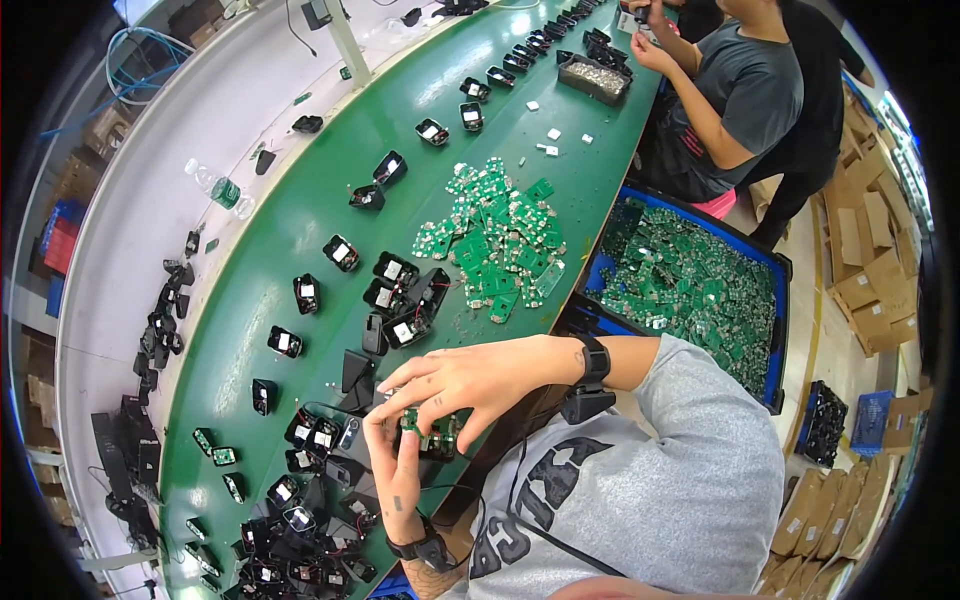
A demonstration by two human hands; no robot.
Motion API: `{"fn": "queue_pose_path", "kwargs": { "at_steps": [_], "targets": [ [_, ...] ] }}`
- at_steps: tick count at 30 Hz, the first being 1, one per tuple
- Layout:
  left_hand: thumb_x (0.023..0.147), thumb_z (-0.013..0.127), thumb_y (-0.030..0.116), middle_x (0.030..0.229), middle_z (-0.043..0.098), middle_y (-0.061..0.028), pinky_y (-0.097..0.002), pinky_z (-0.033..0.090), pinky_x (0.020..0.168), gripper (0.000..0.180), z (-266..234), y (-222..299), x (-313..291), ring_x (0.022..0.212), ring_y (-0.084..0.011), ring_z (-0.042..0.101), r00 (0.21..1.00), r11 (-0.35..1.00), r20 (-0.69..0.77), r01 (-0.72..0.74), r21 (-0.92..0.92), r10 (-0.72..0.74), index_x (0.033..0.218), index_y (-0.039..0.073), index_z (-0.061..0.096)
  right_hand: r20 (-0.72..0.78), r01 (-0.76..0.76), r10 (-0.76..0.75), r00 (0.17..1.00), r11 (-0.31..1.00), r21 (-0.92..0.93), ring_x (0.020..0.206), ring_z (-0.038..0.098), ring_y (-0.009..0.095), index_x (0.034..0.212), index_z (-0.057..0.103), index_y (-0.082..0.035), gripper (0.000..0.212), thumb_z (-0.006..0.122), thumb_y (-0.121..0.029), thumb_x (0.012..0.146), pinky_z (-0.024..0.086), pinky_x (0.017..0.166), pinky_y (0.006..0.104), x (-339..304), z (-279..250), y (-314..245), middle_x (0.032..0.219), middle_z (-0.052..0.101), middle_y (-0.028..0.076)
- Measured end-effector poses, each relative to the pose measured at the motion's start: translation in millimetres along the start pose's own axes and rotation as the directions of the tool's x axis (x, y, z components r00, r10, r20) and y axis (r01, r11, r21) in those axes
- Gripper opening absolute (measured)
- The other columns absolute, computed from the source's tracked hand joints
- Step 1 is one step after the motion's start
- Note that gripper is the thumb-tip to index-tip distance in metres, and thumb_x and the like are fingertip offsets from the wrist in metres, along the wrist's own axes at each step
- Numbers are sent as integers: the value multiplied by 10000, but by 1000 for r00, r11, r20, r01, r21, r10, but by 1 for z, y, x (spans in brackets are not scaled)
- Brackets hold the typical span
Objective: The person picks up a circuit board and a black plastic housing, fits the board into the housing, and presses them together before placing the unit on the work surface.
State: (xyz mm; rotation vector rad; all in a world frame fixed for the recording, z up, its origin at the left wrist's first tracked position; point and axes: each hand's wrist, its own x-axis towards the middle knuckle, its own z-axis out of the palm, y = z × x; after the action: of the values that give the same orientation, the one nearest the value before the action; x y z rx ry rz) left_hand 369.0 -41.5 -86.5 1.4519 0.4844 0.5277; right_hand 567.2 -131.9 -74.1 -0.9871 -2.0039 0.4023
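Note:
Both my hands meet at the table's near edge around a green circuit board (440, 432), which seems to sit in a dark housing. My left hand (395, 475) grips it from the near side, thumb against the board. From above, my right hand (480, 380) arches over it, fingers curled down onto it and partly covering it. Beside my left hand lies a pile of black plastic housings (300, 520) with wires and white labels. Just beyond my fingers is a cluster of open black housings (405, 300). A heap of loose green circuit boards (500, 240) is spread farther off.
A blue bin (780, 330) full of green boards stands below the table (250, 300) on my right. Black housings line the table. A metal tray (595, 78) sits near a co-worker (750, 90). A plastic bottle (220, 188) lies on the white ledge. Cartons (870, 250) stand right.

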Motion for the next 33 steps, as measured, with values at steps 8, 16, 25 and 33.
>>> {"fn": "queue_pose_path", "kwargs": {
  "at_steps": [8, 16, 25, 33],
  "targets": [
    [952, 538, 140, 1049, 537, -22, -213, 376, 799, 247, -10, -19, 4, 913, -85, 483, 994, 975, 87, 87, -203, -71, 1161, 36, 455, -7, -30, 31, 1000, 997, 68, 1054, 540, 327, 960, 631, -52, 313, 783, -175, 716, 448, 916, 442, -6, 8, 5, 1358, 503, 134],
    [980, 520, 250, 1083, 538, -50, -242, 395, 844, 274, -4, -32, 8, 997, -116, 502, 996, 972, -50, 55, -228, -69, 1139, 29, 493, -38, -137, 137, 990, 991, 15, 1161, 492, 336, 1001, 622, -36, 414, 808, -208, 673, 445, 945, 435, -10, 12, -5, 1352, 483, 149],
    [1023, 425, 296, 1102, 550, -67, -196, 401, 742, 363, 14, -21, 10, 943, -89, 519, 996, 989, -32, 82, -119, -87, 1261, 25, 458, -103, -143, 124, 987, 969, -201, 1054, 518, 271, 877, 630, -71, 330, 793, -229, 636, 435, 891, 410, -16, 12, -9, 1084, 575, 87],
    [975, 451, 167, 1234, 493, -107, -279, 472, 770, 441, 18, -13, 4, 1059, -168, 527, 986, 943, 5, 160, -293, -166, 1388, 100, 310, -233, -195, 178, 956, 979, -55, 1134, 506, 334, 982, 609, -26, 334, 733, -171, 708, 441, 940, 432, -23, 19, -5, 1249, 513, 161]
  ]
}}
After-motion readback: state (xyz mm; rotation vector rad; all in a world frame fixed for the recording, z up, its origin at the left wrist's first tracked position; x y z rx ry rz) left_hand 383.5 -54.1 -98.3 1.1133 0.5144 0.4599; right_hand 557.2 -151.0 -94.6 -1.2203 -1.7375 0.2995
